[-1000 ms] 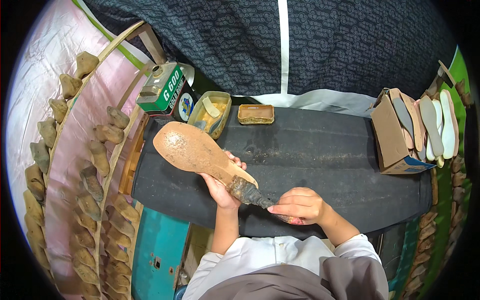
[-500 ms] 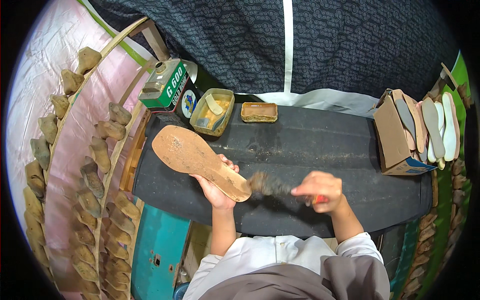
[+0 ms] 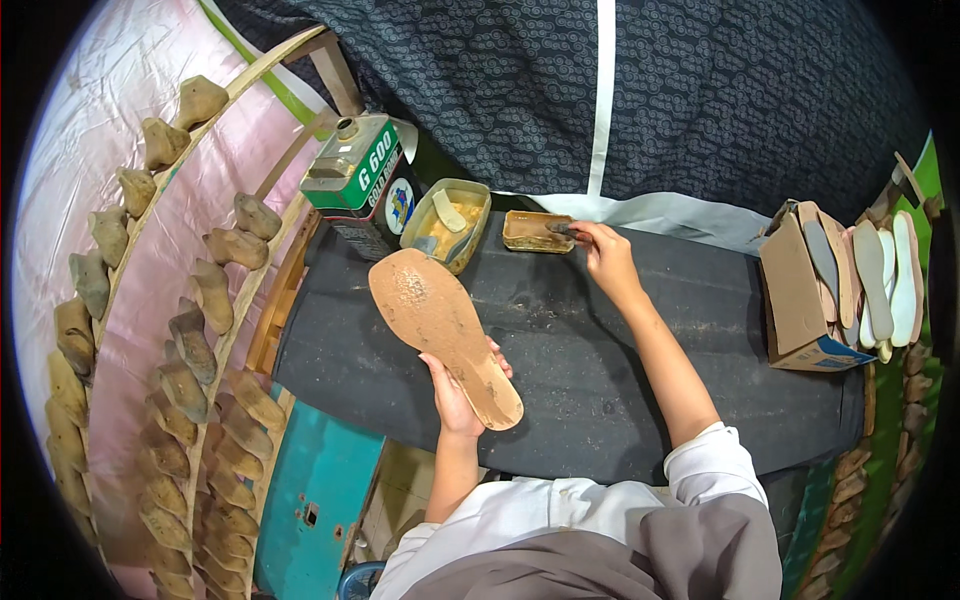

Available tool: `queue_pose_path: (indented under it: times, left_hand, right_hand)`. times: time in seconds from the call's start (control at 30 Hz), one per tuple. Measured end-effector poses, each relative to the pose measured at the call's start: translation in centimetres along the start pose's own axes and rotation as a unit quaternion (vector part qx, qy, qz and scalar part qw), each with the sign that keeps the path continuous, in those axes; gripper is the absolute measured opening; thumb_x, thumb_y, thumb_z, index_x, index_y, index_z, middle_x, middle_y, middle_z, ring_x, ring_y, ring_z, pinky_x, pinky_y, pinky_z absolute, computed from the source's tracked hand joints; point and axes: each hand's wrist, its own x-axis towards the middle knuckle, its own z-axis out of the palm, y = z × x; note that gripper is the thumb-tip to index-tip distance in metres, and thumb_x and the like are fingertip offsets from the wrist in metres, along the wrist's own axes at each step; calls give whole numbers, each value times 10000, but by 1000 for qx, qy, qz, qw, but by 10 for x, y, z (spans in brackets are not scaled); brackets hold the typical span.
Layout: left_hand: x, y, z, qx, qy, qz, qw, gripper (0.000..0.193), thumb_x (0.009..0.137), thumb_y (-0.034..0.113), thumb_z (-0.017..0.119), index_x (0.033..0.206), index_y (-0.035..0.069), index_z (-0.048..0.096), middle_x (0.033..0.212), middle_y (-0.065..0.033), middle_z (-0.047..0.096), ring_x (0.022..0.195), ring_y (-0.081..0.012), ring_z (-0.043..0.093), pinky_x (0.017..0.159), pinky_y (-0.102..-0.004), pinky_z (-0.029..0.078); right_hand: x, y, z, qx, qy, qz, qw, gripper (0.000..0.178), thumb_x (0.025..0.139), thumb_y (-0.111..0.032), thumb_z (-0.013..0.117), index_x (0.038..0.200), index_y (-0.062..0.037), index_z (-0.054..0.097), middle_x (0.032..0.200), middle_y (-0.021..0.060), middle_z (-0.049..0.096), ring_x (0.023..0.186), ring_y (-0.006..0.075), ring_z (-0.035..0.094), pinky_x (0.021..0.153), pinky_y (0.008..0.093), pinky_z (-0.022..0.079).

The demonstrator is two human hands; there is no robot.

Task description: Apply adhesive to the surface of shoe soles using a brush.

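A tan shoe insole (image 3: pixel 425 308) with a wet, shiny patch and dark smudges on its upper face is tilted over the middle left of the table. My left hand (image 3: pixel 460 400) is closed around its narrow heel part, thumb on one side and fingertips showing at the other. My right hand (image 3: pixel 603 250) reaches out to the far side and grips a dark brush (image 3: pixel 562 229). The brush's tip is at the right end of a small shallow tray (image 3: pixel 538 245) holding a brownish liquid; most of its handle is hidden in my fingers.
Left of the tray stand a tub (image 3: pixel 482 222) with yellowish contents and a pale scraper-like piece, and a green and black metal can (image 3: pixel 362 185). A cardboard box (image 3: pixel 795 290) of insoles sits at the right. Shoe lasts (image 3: pixel 187 335) line racks at the left.
My right hand has moved away from the insole's heel end, up and left to the small tray, with the brush. The insole has shifted right and turned more upright in my left hand.
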Motion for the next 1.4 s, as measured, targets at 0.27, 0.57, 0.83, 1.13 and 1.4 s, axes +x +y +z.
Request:
queue_pose_path:
  times: [0.27, 0.57, 0.83, 1.13, 1.4]
  left_hand:
    - [2, 4, -8, 11, 26, 6, 1000, 703, 910, 631, 166, 1138, 41, 472, 881, -111, 548, 746, -211, 548, 664, -344, 471]
    - [7, -4, -7, 11, 17, -10, 1000, 695, 913, 625, 169, 1146, 43, 470, 873, -116, 547, 732, -214, 541, 663, -348, 462]
    - [12, -6, -7, 0, 37, 0, 999, 707, 905, 636, 166, 1100, 37, 488, 908, -100, 559, 765, -205, 554, 690, -331, 473]
    - [21, -14, -4, 29, 162, 73, 984, 678, 919, 611, 203, 1229, 59, 446, 1069, -103, 564, 974, -217, 543, 869, -353, 437]
    - [20, 4, -8, -15, 54, 62, 996, 694, 906, 639, 177, 1173, 62, 456, 943, -90, 532, 826, -207, 510, 742, -346, 432]
  right_hand:
    - [-7, 6, 11, 4, -19, 20, 1000, 283, 759, 96, 561, 995, -53, 610, 812, 145, 614, 751, 295, 636, 644, 352, 495]
    - [-7, -7, -4, 19, 12, 25, 999, 393, 727, 171, 483, 1022, -52, 615, 886, 121, 630, 775, 221, 650, 694, 306, 522]
    - [-21, -84, -44, 164, 43, 22, 985, 400, 719, 171, 447, 1007, -19, 649, 924, 106, 644, 735, 150, 628, 645, 247, 525]
    - [-56, -143, -58, 199, -116, -242, 943, 327, 600, 10, 646, 927, 25, 664, 724, 77, 595, 643, 222, 591, 573, 309, 482]
    - [-66, -140, -76, 206, -235, -225, 923, 309, 643, -36, 651, 950, 5, 658, 716, 71, 576, 648, 211, 580, 566, 306, 473]
